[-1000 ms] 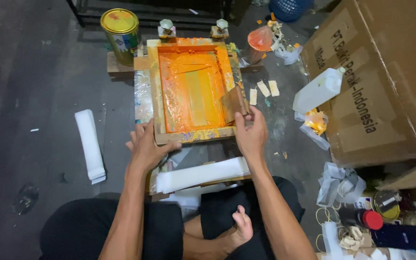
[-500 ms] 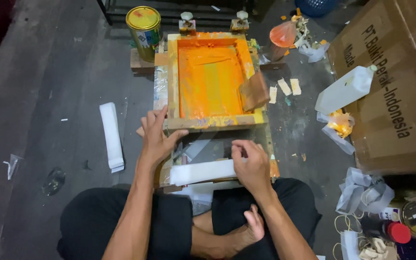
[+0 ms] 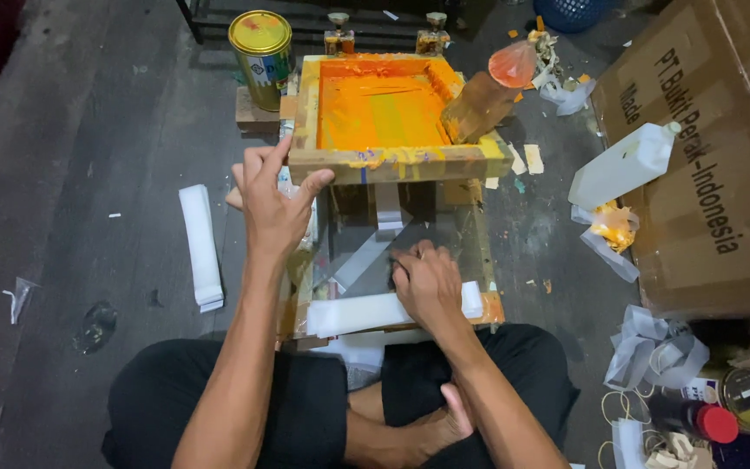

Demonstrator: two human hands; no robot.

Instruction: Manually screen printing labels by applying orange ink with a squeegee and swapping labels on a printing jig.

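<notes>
1. Left hand [image 3: 273, 208] grips the front edge of the wooden frame [image 3: 397, 161], thumb on top, holding it tilted up.
2. Orange paint covers the screen inside the frame.
3. Right hand [image 3: 427, 285] lies flat, fingers bent, on the glass board [image 3: 366, 252] underneath, holding nothing.
4. White strips [image 3: 375, 313] sit near that hand.

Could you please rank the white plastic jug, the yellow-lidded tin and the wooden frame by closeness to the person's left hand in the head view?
From the left hand:
1. Wooden frame, held at its near edge in the hand's grip.
2. Yellow-lidded tin, beyond the hand, by the frame's far left corner.
3. White plastic jug, far right, beside the cardboard box.
</notes>
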